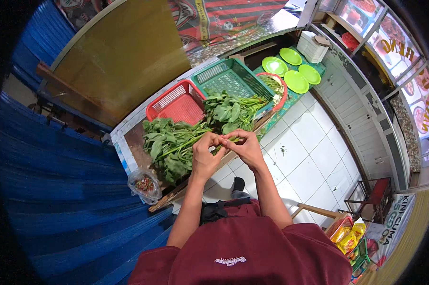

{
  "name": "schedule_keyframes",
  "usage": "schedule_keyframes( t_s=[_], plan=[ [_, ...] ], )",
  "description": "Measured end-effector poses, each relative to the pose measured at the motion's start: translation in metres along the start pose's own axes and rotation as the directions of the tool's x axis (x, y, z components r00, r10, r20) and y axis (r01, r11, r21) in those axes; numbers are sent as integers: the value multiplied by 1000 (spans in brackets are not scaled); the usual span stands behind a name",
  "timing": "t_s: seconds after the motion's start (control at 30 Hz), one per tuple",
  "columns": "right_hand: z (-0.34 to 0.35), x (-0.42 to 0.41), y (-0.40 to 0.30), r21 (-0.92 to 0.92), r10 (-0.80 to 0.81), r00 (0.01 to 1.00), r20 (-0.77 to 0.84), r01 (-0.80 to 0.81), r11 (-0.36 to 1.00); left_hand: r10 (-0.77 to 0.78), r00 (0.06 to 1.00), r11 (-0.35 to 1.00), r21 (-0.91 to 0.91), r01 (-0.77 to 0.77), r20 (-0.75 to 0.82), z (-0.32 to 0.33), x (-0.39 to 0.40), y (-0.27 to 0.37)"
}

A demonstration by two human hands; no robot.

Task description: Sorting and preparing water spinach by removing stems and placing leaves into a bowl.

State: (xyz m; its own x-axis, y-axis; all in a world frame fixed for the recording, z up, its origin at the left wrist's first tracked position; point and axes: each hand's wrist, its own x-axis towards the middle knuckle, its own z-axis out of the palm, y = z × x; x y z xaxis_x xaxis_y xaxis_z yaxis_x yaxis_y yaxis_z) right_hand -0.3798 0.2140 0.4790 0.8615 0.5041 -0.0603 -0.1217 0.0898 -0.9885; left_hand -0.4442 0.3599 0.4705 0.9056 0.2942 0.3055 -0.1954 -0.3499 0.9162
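My left hand (pixel 208 155) and my right hand (pixel 245 148) meet at the fingertips over the near edge of the table, both pinching a thin green stem (pixel 232 141). A large heap of leafy greens on long stalks (pixel 171 146) lies to the left of my hands. Just beyond them, a second leafy bunch (pixel 228 108) rests against a red plastic basket (pixel 187 107) and a green plastic basket (pixel 236 80). Cut stems and pale pieces (pixel 274 83) fill a round red basket (pixel 283 98) at the table's right part.
A clear plastic bag with chopped red bits (pixel 144 184) sits at the table's left corner. Several lime-green plates (pixel 296 82) and stacked white boxes (pixel 311 46) stand at the far right. Bits of leaf lie on the tiled floor (pixel 307 164). A blue curtain (pixel 75 199) hangs at left.
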Motion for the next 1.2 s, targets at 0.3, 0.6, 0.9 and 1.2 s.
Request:
schedule_keyframes(
  t_s=[0.3,0.6,0.9,1.2],
  plan=[
    [-74,20,0,29,-61,998,9,61,998,-56,995,994,96,48,86,56,36,7],
    [-130,23,-17,-89,-148,986,-74,141,986,46,976,993,100,-69,215,88,60,41],
    [-171,24,-28,357,-105,950,-295,211,910,-172,592,729,-303,614,787,155,57,17],
    [-196,64,-9,563,70,964,-255,90,822,-176,920,234,-893,384,349,155,122,-4]
  ],
)
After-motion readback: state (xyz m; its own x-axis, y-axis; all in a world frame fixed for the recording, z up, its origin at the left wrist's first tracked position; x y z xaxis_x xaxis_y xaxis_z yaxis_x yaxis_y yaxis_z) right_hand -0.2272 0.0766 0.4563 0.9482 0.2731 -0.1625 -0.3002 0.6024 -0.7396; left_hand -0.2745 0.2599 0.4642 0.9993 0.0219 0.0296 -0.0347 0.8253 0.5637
